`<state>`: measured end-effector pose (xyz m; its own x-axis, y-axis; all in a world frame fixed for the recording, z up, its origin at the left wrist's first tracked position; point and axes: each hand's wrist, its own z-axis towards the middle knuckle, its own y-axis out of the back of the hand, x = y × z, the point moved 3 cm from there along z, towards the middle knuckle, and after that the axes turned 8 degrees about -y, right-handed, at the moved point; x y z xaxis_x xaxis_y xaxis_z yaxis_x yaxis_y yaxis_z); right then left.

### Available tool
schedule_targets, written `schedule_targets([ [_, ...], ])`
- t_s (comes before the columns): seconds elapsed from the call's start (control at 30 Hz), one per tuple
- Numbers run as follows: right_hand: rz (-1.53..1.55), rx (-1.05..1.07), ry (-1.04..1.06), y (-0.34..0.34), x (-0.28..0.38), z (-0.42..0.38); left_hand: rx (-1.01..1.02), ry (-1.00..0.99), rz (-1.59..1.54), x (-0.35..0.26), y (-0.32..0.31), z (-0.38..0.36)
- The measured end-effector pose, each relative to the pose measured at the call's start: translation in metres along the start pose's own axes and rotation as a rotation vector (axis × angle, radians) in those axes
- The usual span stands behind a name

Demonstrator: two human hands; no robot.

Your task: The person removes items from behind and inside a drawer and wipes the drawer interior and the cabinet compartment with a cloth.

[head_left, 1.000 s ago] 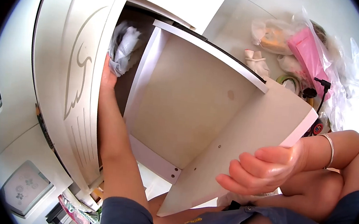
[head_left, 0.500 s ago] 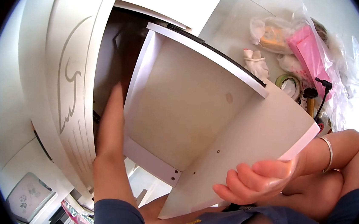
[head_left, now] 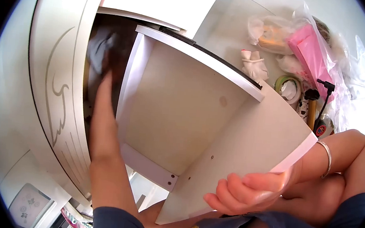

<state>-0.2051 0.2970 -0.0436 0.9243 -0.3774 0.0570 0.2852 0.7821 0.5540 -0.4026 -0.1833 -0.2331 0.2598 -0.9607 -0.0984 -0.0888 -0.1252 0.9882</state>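
One curled right hand [head_left: 249,191] grips the white boxy drawer [head_left: 179,105]; whether the left hand [head_left: 109,66] holds the blurred grey-white material [head_left: 98,51], I cannot tell. A round red label [head_left: 321,129] is illegible.

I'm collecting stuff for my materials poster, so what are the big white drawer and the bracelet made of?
The white drawer looks like coated wood board: flat, smooth panels with a soft sheen and small round holes. It could be plastic, though. The bracelet looks like polished, silvery metal, because it's thin and shiny, but I can't be sure.
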Motion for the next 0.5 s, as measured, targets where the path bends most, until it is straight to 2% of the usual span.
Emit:
schedule_targets([
  [0.1, 0.006, -0.001, 0.013, 0.0, -0.006, 0.003, 0.077, -0.233, 0.038, -0.076, 0.001, 0.006],
  [0.2, 0.016, 0.01, 0.031, 0.001, -0.006, 0.002, 0.175, -0.316, 0.053, -0.091, -0.006, 0.015],
  [0.3, 0.002, 0.01, 0.023, 0.003, -0.003, 0.0, 0.238, -0.259, 0.05, -0.056, -0.006, 0.01],
  [0.43, 0.034, 0.054, 0.046, 0.007, -0.009, 0.001, 0.328, 0.023, 0.1, 0.06, -0.004, -0.049],
  [0.5, 0.054, 0.049, 0.04, 0.006, -0.009, 0.0, 0.361, 0.141, 0.125, 0.092, -0.001, -0.082],
])
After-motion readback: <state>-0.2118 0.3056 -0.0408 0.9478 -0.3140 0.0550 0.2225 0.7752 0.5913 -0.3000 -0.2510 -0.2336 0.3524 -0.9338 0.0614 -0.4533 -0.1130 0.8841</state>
